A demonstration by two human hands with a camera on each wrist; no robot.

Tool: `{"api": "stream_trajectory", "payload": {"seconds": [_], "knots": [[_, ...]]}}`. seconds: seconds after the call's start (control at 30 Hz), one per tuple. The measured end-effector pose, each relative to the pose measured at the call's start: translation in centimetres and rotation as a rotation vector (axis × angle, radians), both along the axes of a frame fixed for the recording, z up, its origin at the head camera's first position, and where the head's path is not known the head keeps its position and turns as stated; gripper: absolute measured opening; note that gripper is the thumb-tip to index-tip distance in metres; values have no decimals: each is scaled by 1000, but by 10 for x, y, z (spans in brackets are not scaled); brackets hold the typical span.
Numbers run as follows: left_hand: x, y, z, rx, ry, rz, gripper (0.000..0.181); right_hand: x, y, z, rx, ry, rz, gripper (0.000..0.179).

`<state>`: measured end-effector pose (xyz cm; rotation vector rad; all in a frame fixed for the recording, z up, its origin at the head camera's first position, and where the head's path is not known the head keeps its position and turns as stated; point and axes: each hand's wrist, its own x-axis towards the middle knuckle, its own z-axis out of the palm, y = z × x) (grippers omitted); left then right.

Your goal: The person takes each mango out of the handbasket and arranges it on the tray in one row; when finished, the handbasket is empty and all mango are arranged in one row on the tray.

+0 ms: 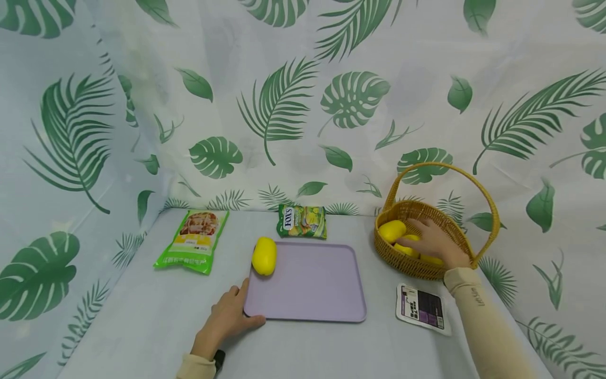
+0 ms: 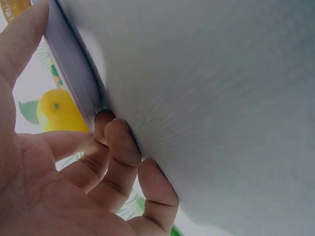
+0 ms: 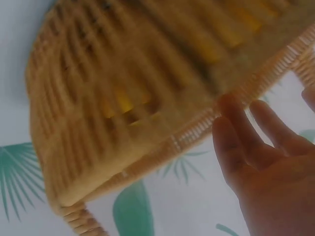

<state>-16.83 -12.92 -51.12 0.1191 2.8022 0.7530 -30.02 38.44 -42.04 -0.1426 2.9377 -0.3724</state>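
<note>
A pale purple tray (image 1: 307, 284) lies on the table, and my left hand (image 1: 230, 310) holds its near left corner. The thumb lies along the tray's front side while bent fingers (image 2: 123, 142) meet the left side and tabletop. On the tray's far left corner rests a yellow, oblong, mango-like fruit (image 1: 264, 256). At the right stands a wicker basket (image 1: 402, 261) with a tall handle, holding several similar yellow fruits (image 1: 392, 230). My right hand (image 1: 433, 242) reaches over the basket's rim with extended fingers above the fruits. No fruit shows in its grasp.
A green-and-yellow food bag (image 1: 194, 239) lies left of the tray. Behind the tray is a green FOX'S candy bag (image 1: 302, 221). A white-edged packet with a dark label (image 1: 423, 308) sits in front of the basket. Leaf-patterned cloth (image 1: 284, 105) rises along the table's back.
</note>
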Motion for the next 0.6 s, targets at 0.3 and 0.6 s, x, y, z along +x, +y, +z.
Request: {"api": "stream_trajectory", "payload": {"seconds": [0.3, 0.6], "knots": [[0, 0, 3, 2, 3, 2, 110, 0, 14, 0, 53, -65, 25, 103], [0, 0, 1, 4, -1, 7, 110, -3, 18, -5, 81, -141, 37, 105]]}}
